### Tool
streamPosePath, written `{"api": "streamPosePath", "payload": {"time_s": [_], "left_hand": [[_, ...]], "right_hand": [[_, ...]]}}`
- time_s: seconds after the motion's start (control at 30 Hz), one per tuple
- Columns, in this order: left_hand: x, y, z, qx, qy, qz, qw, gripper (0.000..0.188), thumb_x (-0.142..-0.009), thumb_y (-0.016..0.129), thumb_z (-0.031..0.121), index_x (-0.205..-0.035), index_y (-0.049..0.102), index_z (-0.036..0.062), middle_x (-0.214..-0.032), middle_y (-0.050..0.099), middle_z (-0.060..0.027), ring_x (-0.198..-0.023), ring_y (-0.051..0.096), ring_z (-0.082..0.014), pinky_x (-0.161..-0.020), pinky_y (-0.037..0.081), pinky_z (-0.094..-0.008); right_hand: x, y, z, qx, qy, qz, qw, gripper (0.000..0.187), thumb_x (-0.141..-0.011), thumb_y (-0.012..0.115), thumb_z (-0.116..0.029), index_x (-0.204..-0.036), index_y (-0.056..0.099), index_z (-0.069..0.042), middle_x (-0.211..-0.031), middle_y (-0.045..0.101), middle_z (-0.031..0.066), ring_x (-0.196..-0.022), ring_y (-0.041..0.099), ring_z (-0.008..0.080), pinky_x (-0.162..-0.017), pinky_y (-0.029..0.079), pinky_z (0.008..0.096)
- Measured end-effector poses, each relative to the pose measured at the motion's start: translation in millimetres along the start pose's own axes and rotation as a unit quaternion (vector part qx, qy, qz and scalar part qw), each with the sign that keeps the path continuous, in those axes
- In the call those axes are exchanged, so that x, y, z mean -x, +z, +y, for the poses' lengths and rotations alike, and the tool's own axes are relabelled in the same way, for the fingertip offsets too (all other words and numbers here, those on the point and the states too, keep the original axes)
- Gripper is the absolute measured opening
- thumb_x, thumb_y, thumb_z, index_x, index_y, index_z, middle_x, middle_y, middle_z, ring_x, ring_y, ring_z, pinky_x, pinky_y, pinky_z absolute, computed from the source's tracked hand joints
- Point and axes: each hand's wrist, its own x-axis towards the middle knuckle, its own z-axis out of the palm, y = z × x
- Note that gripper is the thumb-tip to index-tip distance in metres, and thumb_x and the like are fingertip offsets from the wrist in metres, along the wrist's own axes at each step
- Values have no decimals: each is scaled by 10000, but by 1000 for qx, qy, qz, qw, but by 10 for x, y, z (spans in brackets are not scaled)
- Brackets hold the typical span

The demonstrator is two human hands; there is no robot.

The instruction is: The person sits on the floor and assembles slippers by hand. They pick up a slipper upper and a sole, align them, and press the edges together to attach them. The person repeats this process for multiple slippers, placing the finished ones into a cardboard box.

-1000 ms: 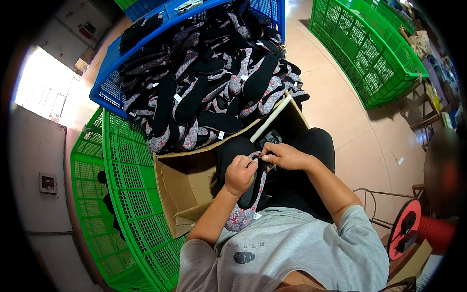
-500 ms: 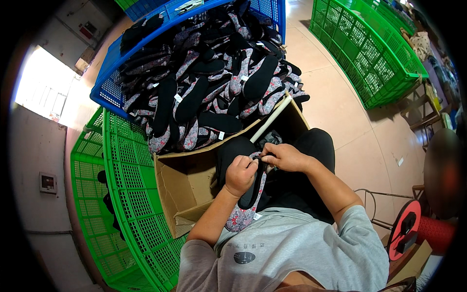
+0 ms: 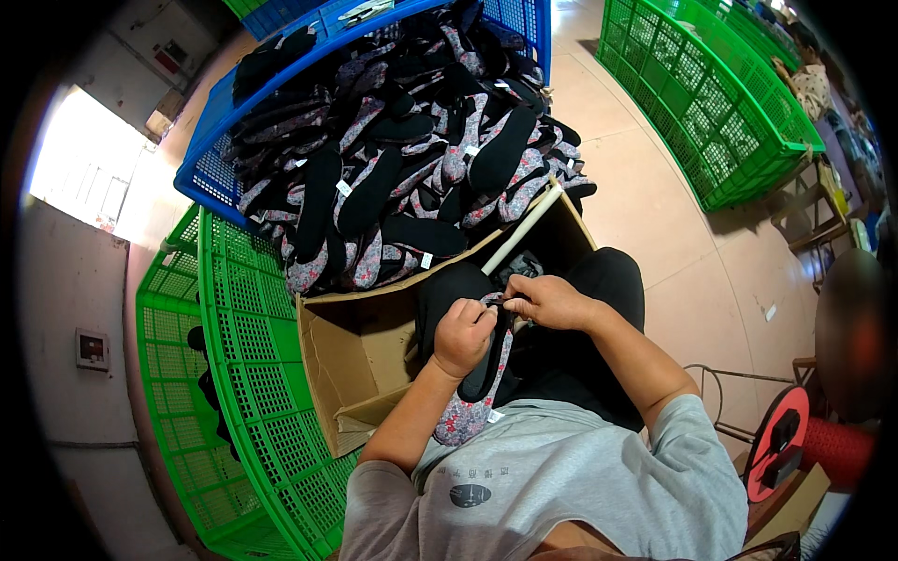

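Floral slipper, grey fabric with red flecks and black inner, is over the lap, on the near side of the brown open-topped cardboard box, round end toward the torso. White rectangular tag sticks out at its side. Landmark = box.

Left hand: grip closed, fingers curled, holding the slipper's far end. Right hand: grip pinched, thumb against fingers, at that same end, just beside the left. Looks like a thin black strip or edging between the fingertips, but too small and dark to be sure.

Around the box:
- Far side: blue plastic mesh crate, heaped with more floral slippers with black soles; the heap spills out to the box's far edge.
- Far right corner: pale straight rod, slanting across the box.
- Left: tall green plastic mesh crate, just beside it.
- Far right, well apart: second green plastic crate, on the pale tiled floor.
- Near right, well apart: red round disc with black blocks on its face.

Black trousers and grey T-shirt sit on the box's near side.
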Motion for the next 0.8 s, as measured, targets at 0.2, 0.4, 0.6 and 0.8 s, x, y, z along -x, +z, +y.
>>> {"api": "streamPosePath", "payload": {"time_s": [0.2,0.4,0.6,0.8], "left_hand": [[-13,9,3,8,2,6,1000,134,-731,693,-29,-849,668,27,-783,559,-93,-720,586,-281,-626,488,-370],[-21,16,31,17,-53,15,998,107,-737,705,-29,-799,640,29,-785,567,-109,-729,594,-296,-638,490,-379],[-50,-4,48,56,-157,30,986,206,-722,709,-15,-900,616,30,-833,577,-129,-772,601,-326,-687,497,-403],[-64,-6,91,36,-229,-13,973,392,-682,726,17,-1038,565,44,-910,588,-124,-852,607,-318,-754,500,-400]], "right_hand": [[-3,-10,-1,-6,-2,9,1000,230,-968,580,-314,-982,582,-85,-766,661,123,-758,651,338,-668,476,452],[-3,9,57,-102,46,80,990,192,-973,590,-244,-967,588,-53,-750,656,105,-704,659,234,-662,495,352],[22,149,124,-225,69,145,961,198,-966,600,-208,-1002,574,-16,-812,660,100,-744,651,179,-696,498,321],[88,326,-58,-160,82,181,967,520,-829,766,-369,-1188,559,-55,-954,651,155,-860,660,256,-767,516,354]]}}
